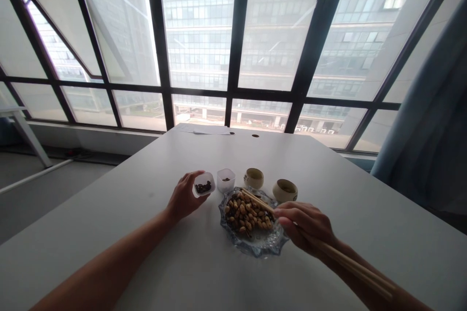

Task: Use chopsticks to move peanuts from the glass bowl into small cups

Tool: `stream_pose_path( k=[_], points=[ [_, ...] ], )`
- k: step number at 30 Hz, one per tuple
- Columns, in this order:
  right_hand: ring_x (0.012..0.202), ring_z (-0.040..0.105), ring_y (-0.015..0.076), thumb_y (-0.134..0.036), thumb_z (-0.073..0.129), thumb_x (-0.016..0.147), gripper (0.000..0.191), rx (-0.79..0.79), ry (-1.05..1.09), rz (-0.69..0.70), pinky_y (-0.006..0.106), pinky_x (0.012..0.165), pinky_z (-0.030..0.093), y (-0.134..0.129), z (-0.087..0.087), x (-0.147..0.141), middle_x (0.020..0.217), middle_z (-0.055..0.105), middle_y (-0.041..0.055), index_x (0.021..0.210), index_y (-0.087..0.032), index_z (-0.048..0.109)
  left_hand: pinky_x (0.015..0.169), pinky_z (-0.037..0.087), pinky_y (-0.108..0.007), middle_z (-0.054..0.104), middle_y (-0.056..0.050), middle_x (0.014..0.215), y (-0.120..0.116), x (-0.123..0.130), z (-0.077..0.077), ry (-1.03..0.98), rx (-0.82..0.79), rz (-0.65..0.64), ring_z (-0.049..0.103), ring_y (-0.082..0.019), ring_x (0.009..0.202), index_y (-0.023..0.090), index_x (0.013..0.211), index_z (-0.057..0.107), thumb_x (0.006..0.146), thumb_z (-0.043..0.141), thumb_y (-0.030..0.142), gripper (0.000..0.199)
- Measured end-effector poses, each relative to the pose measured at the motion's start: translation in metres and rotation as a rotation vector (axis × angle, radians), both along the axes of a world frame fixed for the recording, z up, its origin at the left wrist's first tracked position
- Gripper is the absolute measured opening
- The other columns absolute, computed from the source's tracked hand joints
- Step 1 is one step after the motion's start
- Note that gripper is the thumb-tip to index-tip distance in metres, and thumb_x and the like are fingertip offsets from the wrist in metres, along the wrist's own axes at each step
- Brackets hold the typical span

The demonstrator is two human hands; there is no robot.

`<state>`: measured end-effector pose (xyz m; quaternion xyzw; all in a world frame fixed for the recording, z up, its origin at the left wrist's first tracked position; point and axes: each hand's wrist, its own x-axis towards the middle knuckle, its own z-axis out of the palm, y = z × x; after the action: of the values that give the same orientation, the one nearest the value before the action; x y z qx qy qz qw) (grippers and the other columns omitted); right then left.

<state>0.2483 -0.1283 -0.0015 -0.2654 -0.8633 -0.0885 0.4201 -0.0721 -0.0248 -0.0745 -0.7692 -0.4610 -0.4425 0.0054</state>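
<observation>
My left hand (186, 196) is closed around a small clear plastic container (210, 176), tilted a little toward me, with several dark seeds or beans (203, 187) inside. In my right hand (310, 226) is a pair of wooden chopsticks (257, 198). Their tips reach over the far side of a scalloped glass plate (262, 251); whether they pinch anything is too small to tell. A heap of brown nuts in shells, probably pistachios (244, 214), lies on that plate, with some dark bits among them.
Beside the held container stands a second clear plastic container (226, 185) with a few dark bits. Two beige ceramic cups (254, 178) stand behind the plate. White paper (204, 129) lies at the table's (153, 262) far end, near the windows. A blue curtain (419, 97) hangs at right.
</observation>
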Motion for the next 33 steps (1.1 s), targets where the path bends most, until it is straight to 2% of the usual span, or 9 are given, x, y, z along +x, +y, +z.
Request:
stream_pose_path(
  k=[2,6,12,15,19,23,25,30,33],
  points=[
    [0.056,0.066,0.0166,-0.030,0.052,0.097,0.022,-0.061,0.094,0.028,0.027,0.052,0.051,0.002,0.003,-0.012,0.072,0.074,0.0073,0.084,-0.022,0.068,0.099,0.051,-0.043,0.066,-0.010,0.121,0.000,0.001,0.000,0.011,0.012,-0.026,0.064,-0.028,0.111,0.023,0.125,0.052,0.074,0.074,0.033,0.056],
    [0.055,0.063,0.0148,-0.035,0.050,0.098,0.028,-0.135,0.069,0.157,0.026,0.053,0.049,0.017,0.011,-0.050,0.071,0.071,0.0050,0.080,-0.022,0.067,0.099,0.051,-0.044,0.067,-0.011,0.121,-0.002,0.002,0.000,0.031,0.016,-0.054,0.064,-0.028,0.111,0.023,0.125,0.053,0.075,0.075,0.035,0.056],
    [0.056,0.055,0.0122,-0.046,0.050,0.099,0.034,-0.298,0.081,0.135,0.025,0.053,0.045,0.046,0.014,-0.089,0.068,0.064,0.0005,0.079,-0.021,0.063,0.099,0.051,-0.045,0.068,-0.011,0.122,-0.006,0.000,0.002,0.042,-0.018,-0.062,0.065,-0.029,0.111,0.023,0.126,0.055,0.073,0.075,0.038,0.058],
    [0.050,0.052,0.0120,-0.050,0.052,0.097,0.043,-0.381,0.232,0.045,0.025,0.048,0.043,0.045,0.019,-0.081,0.057,0.059,0.0002,0.069,-0.019,0.061,0.100,0.050,-0.046,0.068,-0.011,0.123,-0.005,-0.001,0.002,0.049,-0.044,-0.066,0.064,-0.030,0.112,0.023,0.127,0.054,0.073,0.075,0.038,0.060],
    [0.040,0.055,0.0132,-0.064,0.051,0.092,0.054,-0.654,0.486,-0.022,0.025,0.040,0.043,0.030,0.029,-0.045,0.048,0.060,0.0019,0.066,-0.018,0.063,0.099,0.050,-0.046,0.068,-0.012,0.123,-0.003,-0.001,0.000,0.059,-0.065,-0.065,0.065,-0.030,0.111,0.021,0.127,0.055,0.073,0.075,0.038,0.060],
    [0.031,0.052,0.0125,-0.075,0.058,0.079,0.061,-1.023,0.401,-0.088,0.021,0.032,0.038,0.015,0.029,-0.011,0.040,0.059,0.0019,0.059,-0.017,0.061,0.100,0.050,-0.045,0.068,-0.012,0.123,-0.002,-0.001,-0.001,0.070,-0.086,-0.059,0.065,-0.030,0.112,0.021,0.126,0.055,0.073,0.074,0.040,0.060],
    [0.031,0.054,0.0124,-0.075,0.059,0.078,0.061,-1.105,0.368,-0.086,0.020,0.031,0.037,0.012,0.021,-0.004,0.040,0.060,0.0016,0.059,-0.017,0.062,0.100,0.050,-0.045,0.068,-0.012,0.123,-0.002,-0.001,0.000,0.073,-0.101,-0.052,0.065,-0.030,0.112,0.021,0.127,0.055,0.073,0.074,0.041,0.061],
    [0.034,0.056,0.0130,-0.073,0.064,0.076,0.057,-0.952,0.558,-0.091,0.023,0.035,0.044,0.020,-0.001,-0.003,0.046,0.063,0.0015,0.063,-0.018,0.063,0.098,0.052,-0.044,0.068,-0.012,0.123,-0.003,-0.001,0.001,0.076,-0.114,-0.033,0.066,-0.029,0.111,0.021,0.127,0.055,0.073,0.074,0.043,0.062],
    [0.036,0.057,0.0135,-0.071,0.065,0.078,0.054,-0.819,0.664,-0.106,0.024,0.035,0.045,0.025,-0.004,-0.001,0.047,0.064,0.0022,0.066,-0.018,0.064,0.098,0.052,-0.043,0.069,-0.012,0.122,-0.003,-0.001,0.001,0.075,-0.119,-0.019,0.067,-0.029,0.110,0.022,0.127,0.054,0.074,0.074,0.045,0.061]
  ],
)
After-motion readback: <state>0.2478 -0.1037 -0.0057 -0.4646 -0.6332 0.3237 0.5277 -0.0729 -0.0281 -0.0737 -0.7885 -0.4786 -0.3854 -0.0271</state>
